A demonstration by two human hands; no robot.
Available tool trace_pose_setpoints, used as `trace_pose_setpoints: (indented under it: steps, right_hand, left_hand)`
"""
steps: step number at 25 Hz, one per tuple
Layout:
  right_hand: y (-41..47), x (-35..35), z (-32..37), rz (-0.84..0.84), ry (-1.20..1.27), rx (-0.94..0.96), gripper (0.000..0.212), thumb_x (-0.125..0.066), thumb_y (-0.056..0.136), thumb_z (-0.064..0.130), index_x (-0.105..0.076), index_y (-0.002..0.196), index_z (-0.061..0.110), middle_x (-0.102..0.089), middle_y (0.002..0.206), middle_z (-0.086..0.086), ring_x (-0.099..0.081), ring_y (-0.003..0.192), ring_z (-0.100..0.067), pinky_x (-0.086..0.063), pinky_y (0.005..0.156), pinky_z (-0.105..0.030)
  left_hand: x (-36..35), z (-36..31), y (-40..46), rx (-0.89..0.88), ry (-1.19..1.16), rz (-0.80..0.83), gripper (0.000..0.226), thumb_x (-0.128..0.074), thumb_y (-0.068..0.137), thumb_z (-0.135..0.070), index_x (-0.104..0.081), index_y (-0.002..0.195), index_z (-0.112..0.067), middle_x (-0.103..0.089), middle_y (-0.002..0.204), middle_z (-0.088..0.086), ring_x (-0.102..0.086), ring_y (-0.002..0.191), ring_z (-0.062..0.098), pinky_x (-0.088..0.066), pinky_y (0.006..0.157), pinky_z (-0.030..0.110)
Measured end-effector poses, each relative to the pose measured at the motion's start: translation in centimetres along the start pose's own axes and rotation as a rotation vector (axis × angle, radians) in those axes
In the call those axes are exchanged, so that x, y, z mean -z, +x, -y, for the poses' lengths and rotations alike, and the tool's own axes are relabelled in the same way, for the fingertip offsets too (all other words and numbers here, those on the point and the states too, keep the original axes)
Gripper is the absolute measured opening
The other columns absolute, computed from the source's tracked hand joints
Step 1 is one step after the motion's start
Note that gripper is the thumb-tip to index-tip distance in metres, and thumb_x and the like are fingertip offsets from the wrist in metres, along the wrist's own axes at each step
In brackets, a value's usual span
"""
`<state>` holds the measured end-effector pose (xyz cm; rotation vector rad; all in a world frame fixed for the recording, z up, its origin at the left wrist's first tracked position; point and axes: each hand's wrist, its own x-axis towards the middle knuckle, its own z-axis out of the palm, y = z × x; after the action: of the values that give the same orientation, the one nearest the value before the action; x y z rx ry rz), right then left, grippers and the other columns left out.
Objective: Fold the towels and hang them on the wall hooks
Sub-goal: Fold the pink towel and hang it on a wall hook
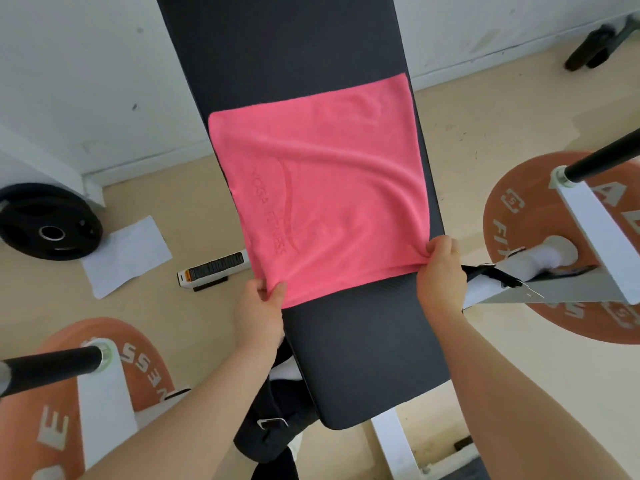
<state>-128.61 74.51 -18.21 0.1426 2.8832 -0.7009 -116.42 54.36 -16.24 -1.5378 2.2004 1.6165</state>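
Pink microfibre towel (322,199) with embossed "YOGA FITNESS" lettering lies spread across the black padded bench worktop (349,355), slightly skewed to the pad's long axis. Flat surface is doing the job of a folding table: cloth stays spread while the near edge gets worked.

Left hand (259,306) pinches the near-left corner between thumb and fingers. Right hand (441,271) pinches the near-right corner the same way. Both clenched on fabric, one per corner, so the near edge stays taut and straight. Wrinkles run diagonally from the right-hand corner toward the middle, which suggests tension from that side.

Far corners lie free on the pad; right edge sits at the pad's edge, maybe just over it.

My read: setup for a fold, near edge to be carried to the far edge. Corner grips make sense for matching corners.

Orange weight plates (540,244) on the black barbell (602,157) flank the bench on both sides. White sheet of paper (126,258) and black weight plate (48,221) on the floor to the left. No wall hooks in view, so hanging comes later.
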Motion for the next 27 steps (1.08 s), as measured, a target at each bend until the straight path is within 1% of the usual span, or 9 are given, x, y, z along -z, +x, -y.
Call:
trace_pose_setpoints:
  steps: [4,8,10,12,13,16,18,22,27]
  right_hand:
    - [0.1,0.4,-1.0,0.021,-0.175,0.045,0.030,-0.036,0.080,-0.016,-0.042,0.105,-0.001,-0.041,0.127,-0.019,-0.046,0.063,-0.037,-0.028,0.054,-0.036]
    - [0.3,0.1,-2.7,0.112,-0.238,0.105,0.040,-0.038,0.075,-0.018,-0.041,0.110,-0.001,-0.031,0.139,-0.018,-0.051,0.089,-0.041,-0.033,0.061,-0.038]
    - [0.3,0.3,-3.5,0.171,-0.233,0.129,0.047,-0.041,0.074,-0.011,-0.041,0.118,0.004,-0.027,0.144,-0.012,-0.048,0.104,-0.039,-0.036,0.064,-0.038]
    - [0.3,0.8,-4.3,0.226,-0.251,0.109,0.049,-0.045,0.074,-0.002,-0.041,0.122,0.009,-0.023,0.149,-0.007,-0.043,0.115,-0.037,-0.040,0.071,-0.041]
    - [0.1,1.0,-4.5,0.179,-0.259,0.099,0.047,-0.046,0.074,0.002,-0.044,0.121,0.008,-0.024,0.150,-0.009,-0.042,0.117,-0.038,-0.040,0.077,-0.043]
    - [-1.4,0.0,-3.2,-0.132,-0.209,0.349,0.027,-0.041,0.075,0.012,-0.056,0.095,0.003,-0.054,0.120,-0.018,-0.053,0.090,-0.040,-0.044,0.071,-0.043]
    - [-3.4,-2.1,-1.5,-0.101,-0.263,0.685,0.010,-0.049,0.075,0.014,-0.056,0.078,0.008,-0.061,0.091,-0.013,-0.056,0.070,-0.034,-0.044,0.060,-0.036]
    - [-6.6,-6.5,0.3,0.104,-0.430,1.119,0.021,-0.074,0.060,0.016,-0.058,0.073,0.019,-0.062,0.081,0.001,-0.057,0.067,-0.021,-0.044,0.064,-0.029]
    - [-7.5,-7.5,1.1,0.077,-0.505,1.234,0.021,-0.046,0.069,0.004,-0.057,0.075,0.021,-0.061,0.076,0.006,-0.053,0.063,-0.017,-0.043,0.061,-0.027]
  left_hand:
    - [1.4,1.5,-0.1,0.002,-0.066,0.031,0.016,-0.059,0.088,-0.015,-0.049,0.089,-0.002,-0.059,0.062,0.009,-0.053,0.039,-0.002,-0.038,0.043,0.006]
    - [1.3,2.8,0.1,0.074,0.061,0.111,0.019,-0.065,0.083,-0.017,-0.051,0.088,-0.005,-0.059,0.080,0.010,-0.057,0.074,0.020,-0.039,0.057,0.023]
    - [1.2,3.4,-0.1,0.198,0.126,0.289,0.026,-0.070,0.079,-0.012,-0.051,0.097,-0.006,-0.060,0.090,0.009,-0.056,0.080,0.024,-0.040,0.059,0.024]
    - [1.1,2.8,-0.3,0.346,0.242,0.467,0.059,-0.075,0.074,-0.010,-0.044,0.123,-0.001,-0.057,0.118,0.018,-0.059,0.092,0.026,-0.049,0.072,0.032]
    - [1.2,2.2,-0.4,0.325,0.292,0.416,0.075,-0.076,0.074,-0.014,-0.033,0.135,-0.001,-0.049,0.132,0.019,-0.055,0.108,0.030,-0.048,0.088,0.037]
    - [1.6,-0.2,0.5,-0.401,0.373,-0.101,0.058,-0.058,0.084,-0.024,-0.036,0.133,-0.001,-0.042,0.133,0.025,-0.042,0.123,0.041,-0.036,0.103,0.049]
    - [1.8,-2.1,2.3,-0.746,0.531,-0.241,0.040,-0.053,0.085,-0.017,-0.049,0.124,-0.005,-0.043,0.132,0.027,-0.042,0.122,0.043,-0.033,0.102,0.051]
    - [2.1,-4.4,6.6,-0.830,0.897,-0.040,0.043,-0.046,0.092,-0.005,-0.048,0.134,-0.012,-0.027,0.152,0.015,-0.025,0.139,0.037,-0.025,0.111,0.050]
    - [2.5,-5.3,7.0,-0.892,0.984,-0.026,0.043,-0.058,0.087,-0.013,-0.051,0.128,-0.002,-0.035,0.146,0.019,-0.036,0.132,0.040,-0.038,0.103,0.052]
